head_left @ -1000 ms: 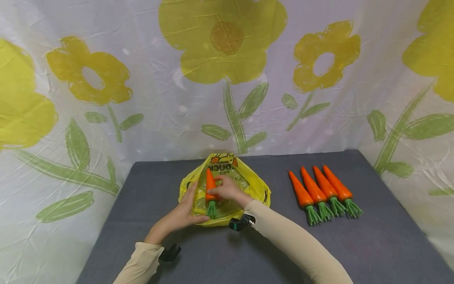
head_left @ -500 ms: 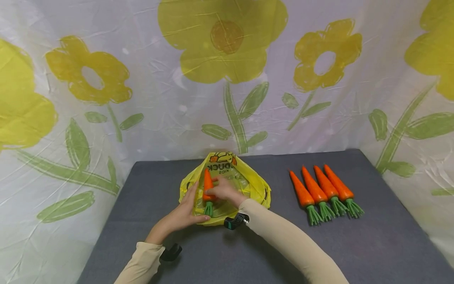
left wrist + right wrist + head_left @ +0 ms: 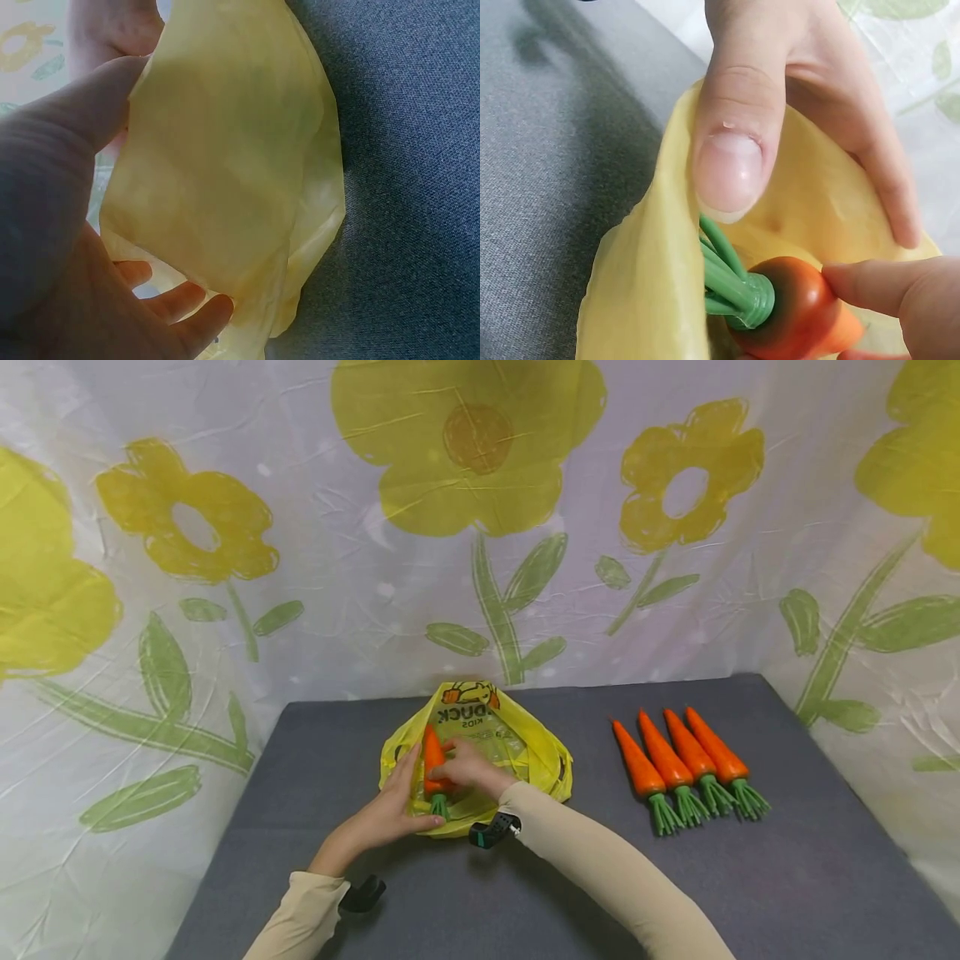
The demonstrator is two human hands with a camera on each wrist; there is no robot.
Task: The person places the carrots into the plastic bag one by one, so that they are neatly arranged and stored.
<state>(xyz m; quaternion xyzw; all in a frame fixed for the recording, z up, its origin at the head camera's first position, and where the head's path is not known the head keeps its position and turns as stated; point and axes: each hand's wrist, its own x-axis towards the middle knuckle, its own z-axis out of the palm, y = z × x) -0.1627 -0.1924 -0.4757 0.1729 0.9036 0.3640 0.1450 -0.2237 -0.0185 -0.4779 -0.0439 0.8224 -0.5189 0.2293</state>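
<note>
A yellow plastic bag [image 3: 549, 762] lies with its mouth spread wide, mirrored "DUCK KIDS" lettering showing through at the back. At its front left, my left hand [image 3: 381, 814] has thumb and fingers spread apart inside the mouth, stretching the rim; the left wrist view shows the bag's side [image 3: 217, 150] drawn taut there. My right hand [image 3: 474, 767] reaches into the bag and pinches an orange carrot [image 3: 433, 758] with green stalks. The carrot's stalk end [image 3: 739, 292] points toward the near rim in the right wrist view, under my left thumb [image 3: 731, 172]. Part of its body is hidden by my right fingers.
Several more carrots [image 3: 663, 747] lie side by side on the dark grey table [image 3: 810, 860] to the right of the bag, stalks toward me. A flower-printed sheet [image 3: 330, 610] rises behind the table and along its sides.
My right hand has shifted left with the carrot, which now sits lower in the bag against its left side. The left hand stays in place; the other carrots have not moved.
</note>
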